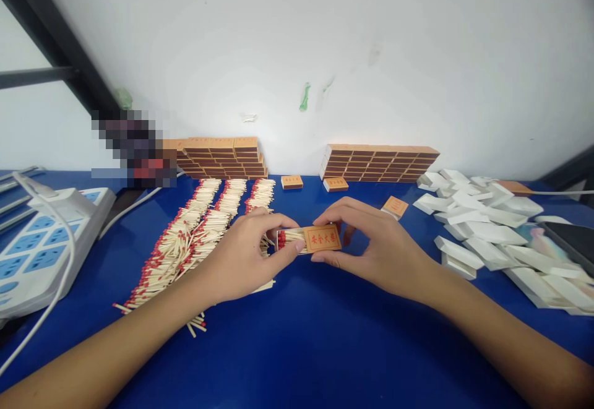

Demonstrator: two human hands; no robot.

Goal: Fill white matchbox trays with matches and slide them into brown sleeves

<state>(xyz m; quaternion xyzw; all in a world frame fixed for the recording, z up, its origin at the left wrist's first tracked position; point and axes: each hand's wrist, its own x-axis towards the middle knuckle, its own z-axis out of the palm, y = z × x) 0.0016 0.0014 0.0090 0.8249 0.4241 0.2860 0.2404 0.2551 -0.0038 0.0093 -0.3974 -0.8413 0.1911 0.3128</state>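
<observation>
Between my two hands, above the blue table, is a matchbox: an orange sleeve (323, 239) with red characters and a white inner tray (290, 242) full of red-headed matches. The tray is partly inside the sleeve, its left part showing. My left hand (250, 251) grips the tray end, thumb on the near side by the matches. My right hand (371, 242) pinches the sleeve between thumb and fingers. Rows of loose matches (185, 236) lie beside and behind my left hand. Beyond my right hand lies a single matchbox (395, 206).
Stacked matchboxes (380, 163) stand by the wall at right, with another stack (223, 156) at left. Two closed matchboxes (292, 182) lie between them. White empty trays (482, 211) are heaped at right near a dark phone (573, 242). A power strip (51, 248) with a white cable sits at left.
</observation>
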